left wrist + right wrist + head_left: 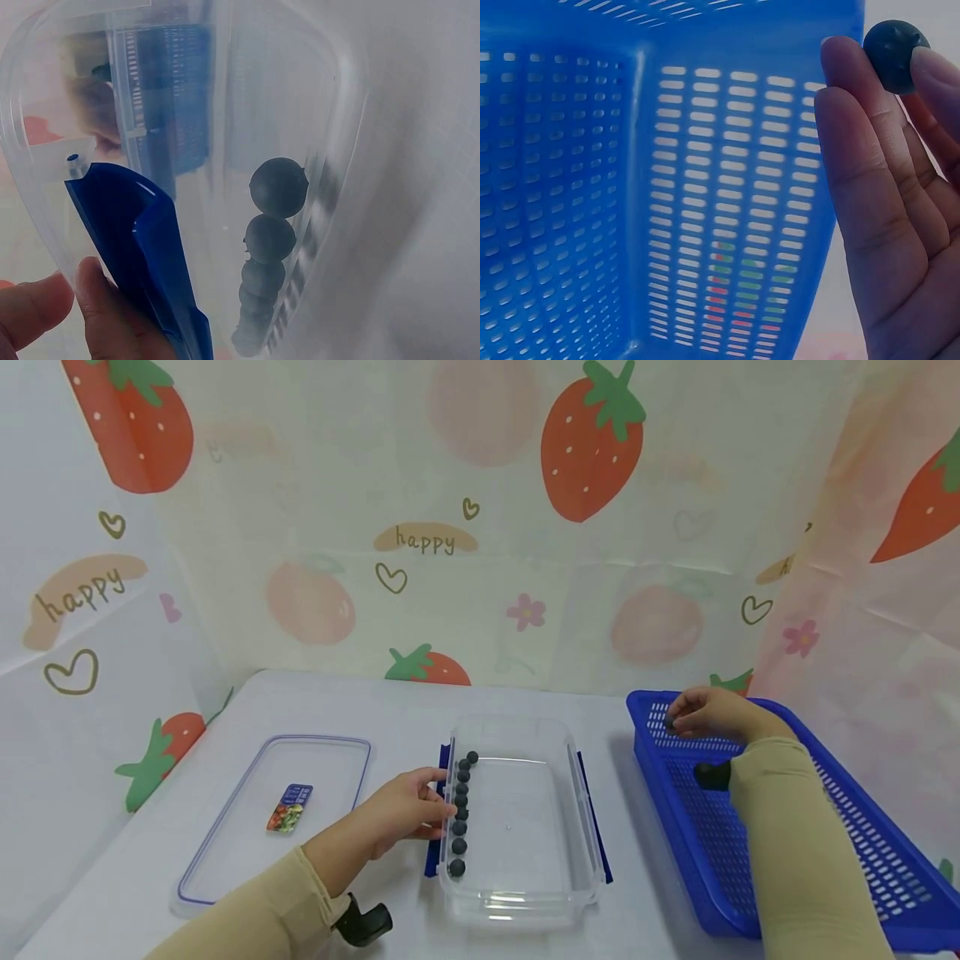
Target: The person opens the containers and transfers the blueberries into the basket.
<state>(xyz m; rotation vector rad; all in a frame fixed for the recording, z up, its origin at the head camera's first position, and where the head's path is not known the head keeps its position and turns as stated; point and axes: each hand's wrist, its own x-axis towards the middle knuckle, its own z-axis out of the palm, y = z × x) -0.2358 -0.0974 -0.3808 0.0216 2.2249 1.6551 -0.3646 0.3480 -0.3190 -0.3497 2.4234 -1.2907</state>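
Right hand (712, 714), upper right of the head view: thumb and fingertips closed together on one dark ball (895, 56). The right-wrist view puts this ball at upper right, between thumb and fingers, with small bumps on its surface. In the head view the hand appears over the far end of the blue basket (693, 893), which fills the lower right; its height above the basket I cannot tell.

Left hand (401, 810), lower centre: clamped on the left side wall of the clear container (525, 900), thumb and fingers at the rim beside the blue side flap (139, 247). The container stands at centre on the white table (405, 718), top uncovered.

Inside it I count nine dark balls (459, 827), lined up along the left wall, neighbours touching or nearly so.

Left of the container, lower left of frame: a clear lid (330, 777) with a blue edge, flat on the table; a small printed label (289, 808) shows within its outline.

Both sleeves tan; a black mount (363, 922) at each wrist. Backdrop (495, 610) across the top: strawberries, hearts, the word "happy".
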